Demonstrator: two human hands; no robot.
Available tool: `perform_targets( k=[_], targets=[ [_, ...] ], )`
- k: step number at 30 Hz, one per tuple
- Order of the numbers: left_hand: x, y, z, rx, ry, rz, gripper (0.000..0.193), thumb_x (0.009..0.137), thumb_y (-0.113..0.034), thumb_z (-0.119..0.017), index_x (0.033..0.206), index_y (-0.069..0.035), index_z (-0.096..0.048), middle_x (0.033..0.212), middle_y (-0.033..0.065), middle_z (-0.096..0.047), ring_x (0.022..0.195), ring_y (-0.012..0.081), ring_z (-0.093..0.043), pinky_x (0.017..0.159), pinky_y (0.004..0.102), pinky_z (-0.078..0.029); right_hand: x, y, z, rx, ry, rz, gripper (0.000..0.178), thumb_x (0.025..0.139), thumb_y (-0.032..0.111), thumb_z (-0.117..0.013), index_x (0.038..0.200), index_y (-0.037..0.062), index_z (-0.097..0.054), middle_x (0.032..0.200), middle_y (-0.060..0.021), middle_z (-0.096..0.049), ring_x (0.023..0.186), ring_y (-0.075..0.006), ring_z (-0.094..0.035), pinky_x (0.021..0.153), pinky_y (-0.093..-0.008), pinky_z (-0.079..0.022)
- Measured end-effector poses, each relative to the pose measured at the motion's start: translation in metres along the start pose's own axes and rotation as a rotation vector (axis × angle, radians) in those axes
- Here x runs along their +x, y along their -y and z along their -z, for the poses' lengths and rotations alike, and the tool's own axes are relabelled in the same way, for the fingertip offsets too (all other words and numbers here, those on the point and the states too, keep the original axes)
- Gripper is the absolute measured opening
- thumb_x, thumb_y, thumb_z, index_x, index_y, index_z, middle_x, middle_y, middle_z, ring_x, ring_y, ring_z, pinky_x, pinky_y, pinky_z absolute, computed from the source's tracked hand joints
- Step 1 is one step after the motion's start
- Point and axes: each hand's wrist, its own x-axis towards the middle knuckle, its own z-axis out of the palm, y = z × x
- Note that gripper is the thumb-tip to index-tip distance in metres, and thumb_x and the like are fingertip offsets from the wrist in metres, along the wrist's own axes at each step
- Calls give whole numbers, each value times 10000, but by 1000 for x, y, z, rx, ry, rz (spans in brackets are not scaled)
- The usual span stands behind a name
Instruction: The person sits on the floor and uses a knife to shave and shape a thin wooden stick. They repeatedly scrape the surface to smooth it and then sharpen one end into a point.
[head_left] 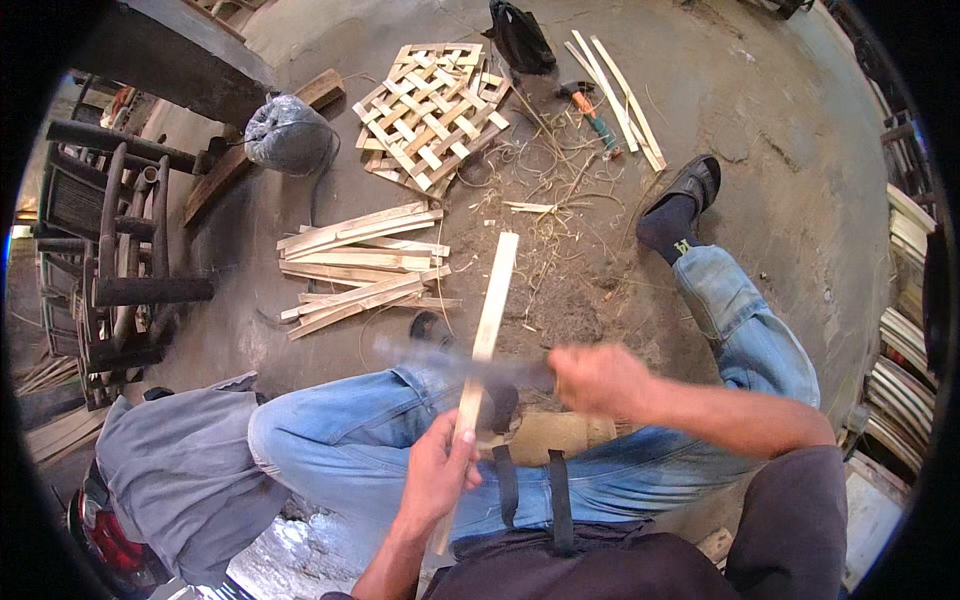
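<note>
Head view: left hand (pixel 437 470) grips a pale wooden slat (pixel 486 330) over the lap.
Right hand (pixel 597 380), fingers closed around a blurred blade (pixel 450 358), crosses the slat; cut slats (pixel 360 265) lie on the floor (pixel 760 110).

A long wooden slat (pixel 484 340) runs from near to far over the person's lap. Beyond the left knee, a pile of slats (pixel 360 265) lies on the floor (pixel 780 150). Farther off sits a woven lattice panel (pixel 430 110), with a tied bag (pixel 288 133) to its left and loose slats (pixel 615 95) to its right.
</note>
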Motion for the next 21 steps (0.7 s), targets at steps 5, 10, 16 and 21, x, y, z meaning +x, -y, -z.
perform_targets(
  k=[5, 10, 16, 21],
  targets=[
    [-31, 9, 9, 40, -6, 43, 313, 1008, -169, -505, 1286, -34, -555, 740, 44, -592, 538, 89, -588, 487, 249, -492, 10, -27, 17, -13, -152, -325, 159, 821, 130, -586, 883, 14, -497, 725, -194, -624, 639, -374, -659, 550, -473, -531],
    [-43, 6, 15, 28, 13, 33, 370, 1007, -185, -506, 1357, -69, -530, 725, 26, -582, 538, 81, -587, 496, 240, -488, 2, -14, 23, -99, -137, -128, 202, 793, 112, -630, 911, 18, -495, 691, -221, -630, 692, -412, -661, 584, -516, -529],
    [-30, 34, 19, 162, 30, -175, 430, 1022, -289, -461, 1368, -41, -519, 716, 52, -578, 627, 112, -571, 593, 291, -493, 25, -14, 26, -40, -335, -241, 192, 805, 137, -614, 919, 22, -510, 741, -202, -654, 701, -399, -674, 590, -508, -536],
    [-18, 44, 26, 198, 145, -41, 426, 1028, -323, -428, 1306, -34, -571, 721, 68, -577, 651, 144, -551, 610, 329, -478, -29, 69, -13, -86, 66, 117, 156, 809, 150, -599, 910, 51, -533, 763, -150, -641, 671, -329, -687, 541, -430, -556]
  ],
)
